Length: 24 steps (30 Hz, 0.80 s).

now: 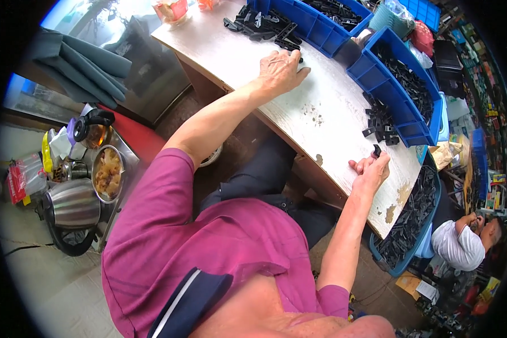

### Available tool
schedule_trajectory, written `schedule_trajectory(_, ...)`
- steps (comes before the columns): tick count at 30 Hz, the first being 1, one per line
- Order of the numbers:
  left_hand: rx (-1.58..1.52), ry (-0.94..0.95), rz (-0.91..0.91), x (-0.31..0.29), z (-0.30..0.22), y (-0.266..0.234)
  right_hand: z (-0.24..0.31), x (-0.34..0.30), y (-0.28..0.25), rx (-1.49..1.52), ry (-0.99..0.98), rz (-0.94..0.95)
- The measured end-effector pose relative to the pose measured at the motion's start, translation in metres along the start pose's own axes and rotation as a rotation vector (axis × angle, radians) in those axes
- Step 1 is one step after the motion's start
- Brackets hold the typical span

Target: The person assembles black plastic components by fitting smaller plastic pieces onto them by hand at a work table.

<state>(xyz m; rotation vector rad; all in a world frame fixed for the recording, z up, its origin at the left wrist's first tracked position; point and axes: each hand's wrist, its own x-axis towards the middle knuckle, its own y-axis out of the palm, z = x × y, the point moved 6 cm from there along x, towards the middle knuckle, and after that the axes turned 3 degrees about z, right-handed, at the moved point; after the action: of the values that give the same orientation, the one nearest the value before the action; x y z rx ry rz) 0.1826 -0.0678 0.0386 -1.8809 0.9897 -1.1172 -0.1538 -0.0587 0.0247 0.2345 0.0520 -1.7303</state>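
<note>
My left hand (281, 72) reaches over the white tabletop to the near edge of a loose pile of long black plastic parts (259, 25). Its thumb stands apart from the bent fingers, whose tips touch the parts there. Near the table's right end, my right hand (370, 172) pinches a small black plastic part (376, 150) between thumb and forefinger, just above the surface. A smaller heap of short black parts (380, 121) lies a little beyond this hand, against a blue bin (372, 76).
Another blue bin (315, 35) of black parts stands along the table's far side. Below the right end sits a tub (403, 262) full of black pieces. A kettle (76, 203) and a bowl of food (108, 173) are at left. Another person (462, 245) sits far right.
</note>
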Motion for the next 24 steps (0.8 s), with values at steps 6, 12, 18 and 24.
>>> schedule_trajectory(6,-0.057,0.164,0.001,-0.016,-0.033,0.007,0.000,0.000,-0.004,0.007,0.005,-0.011)
schedule_trajectory(12,-0.072,0.191,0.004,-0.034,-0.042,0.010,0.001,0.001,-0.002,0.033,-0.011,-0.006)
schedule_trajectory(18,-0.405,0.195,0.088,-0.051,-0.072,0.007,-0.001,0.000,-0.002,0.028,-0.015,-0.007)
schedule_trajectory(24,-0.945,0.117,0.345,-0.083,-0.132,0.028,0.001,-0.004,-0.004,0.031,-0.049,-0.020)
